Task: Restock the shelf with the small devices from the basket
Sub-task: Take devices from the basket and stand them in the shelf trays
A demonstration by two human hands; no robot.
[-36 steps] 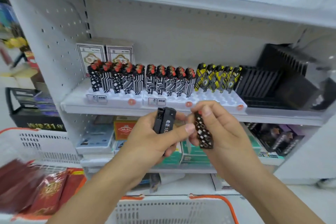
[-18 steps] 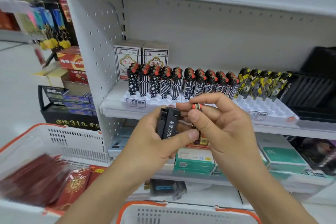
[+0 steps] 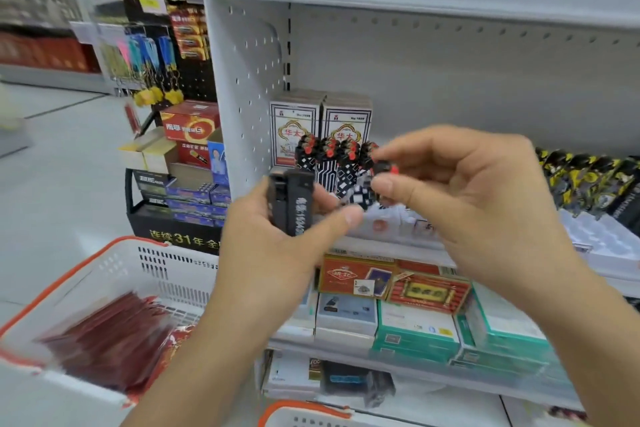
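Two white boxes [image 3: 320, 128] at ten o'clock are showing "华太", and a black display stand [image 3: 173, 229] at nine o'clock is reading "连续31年".

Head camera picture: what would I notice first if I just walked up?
Two hands in the middle: the left hand grips a plain black lighter, and the right hand pinches a black-and-white patterned lighter with a red top. Behind them, matching red-topped lighters stand in a row on the white shelf.

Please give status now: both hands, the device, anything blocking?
Left hand grips plain black rectangular device. Right hand pinches black-and-white patterned device with red top, in front of white shelf tray. Nothing seen blocking.
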